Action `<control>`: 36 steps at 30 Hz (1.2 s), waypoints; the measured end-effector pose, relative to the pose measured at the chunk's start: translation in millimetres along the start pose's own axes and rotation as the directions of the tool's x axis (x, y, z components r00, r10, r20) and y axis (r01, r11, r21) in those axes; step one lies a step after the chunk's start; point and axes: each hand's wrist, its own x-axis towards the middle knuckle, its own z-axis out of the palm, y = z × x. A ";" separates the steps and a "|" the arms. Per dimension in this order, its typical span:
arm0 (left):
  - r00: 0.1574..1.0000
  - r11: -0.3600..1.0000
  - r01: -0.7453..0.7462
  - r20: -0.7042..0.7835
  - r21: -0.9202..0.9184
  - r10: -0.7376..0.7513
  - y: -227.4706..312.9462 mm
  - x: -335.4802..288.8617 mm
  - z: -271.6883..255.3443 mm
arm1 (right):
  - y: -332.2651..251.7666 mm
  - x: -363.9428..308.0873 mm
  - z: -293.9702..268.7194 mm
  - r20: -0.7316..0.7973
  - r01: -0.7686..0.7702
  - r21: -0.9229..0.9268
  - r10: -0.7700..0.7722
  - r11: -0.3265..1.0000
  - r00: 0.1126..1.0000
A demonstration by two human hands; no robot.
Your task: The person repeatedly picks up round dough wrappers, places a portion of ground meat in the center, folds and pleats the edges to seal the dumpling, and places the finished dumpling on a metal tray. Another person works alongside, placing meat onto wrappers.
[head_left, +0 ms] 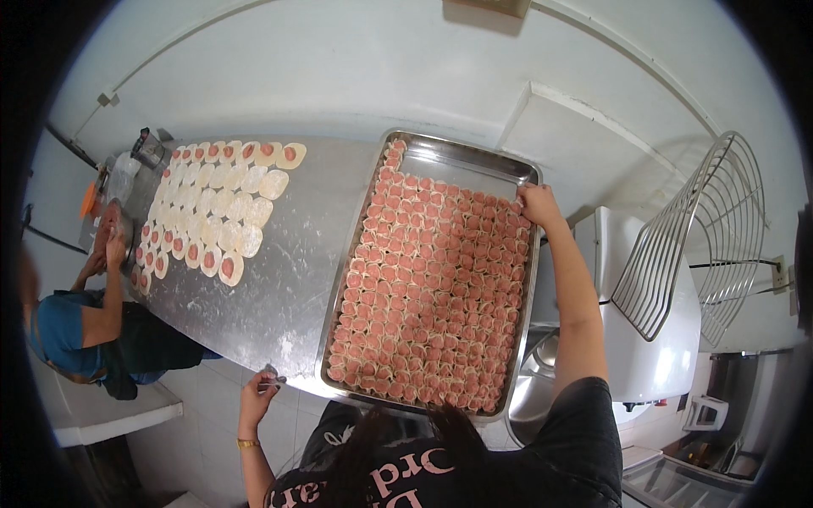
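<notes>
A large metal tray [461,174] lies in front of me, packed with rows of open-topped dumplings [428,279] with pink meat filling. A bare strip of its bottom shows along the far side. At the tray's far right corner, my right hand [536,203] is closed on the rim. My left hand [255,400] is low, by the table's near edge and left of the tray. Its fingers pinch a small grey metal tool [272,380], whose kind is too small to make out.
On the steel table [292,245], round dough wrappers [216,199] lie in rows, some bearing meat. At the far left a co-worker [80,330] has hands at a bowl of meat [110,233]. A wire rack [677,254] stands right, above a white appliance [656,360].
</notes>
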 end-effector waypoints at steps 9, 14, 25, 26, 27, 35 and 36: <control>1.000 1.000 0.002 -0.004 0.003 -0.002 3.7 -0.8 -0.1 | -8.9 11.0 -29.0 0.294 -0.188 -0.082 0.204 0.979 0.934; 1.000 1.000 0.008 0.013 0.004 -0.008 2.3 -2.0 -1.1 | -11.3 21.5 -37.4 0.415 -0.262 -0.126 0.291 0.957 0.862; 0.997 0.998 -0.002 0.080 0.058 -0.002 -20.2 -4.2 -7.1 | -13.6 22.5 -27.4 0.405 -0.220 -0.110 0.245 0.969 0.881; 0.996 0.997 0.006 0.089 0.075 -0.012 -16.3 -4.0 -7.9 | -14.4 22.8 -26.0 0.403 -0.228 -0.106 0.251 0.968 0.880; 0.996 0.996 0.004 0.091 0.088 -0.013 -11.6 -3.1 -8.5 | -15.5 23.9 -25.7 0.396 -0.233 -0.104 0.255 0.967 0.882; 0.997 0.998 -0.026 0.080 0.054 0.021 3.5 0.6 -10.1 | -25.3 33.4 -43.0 0.580 -0.205 -0.196 0.282 0.959 0.764; 0.996 0.997 -0.012 0.084 0.080 0.006 1.7 1.2 -10.4 | -24.1 33.3 -45.6 0.584 -0.222 -0.182 0.287 0.958 0.759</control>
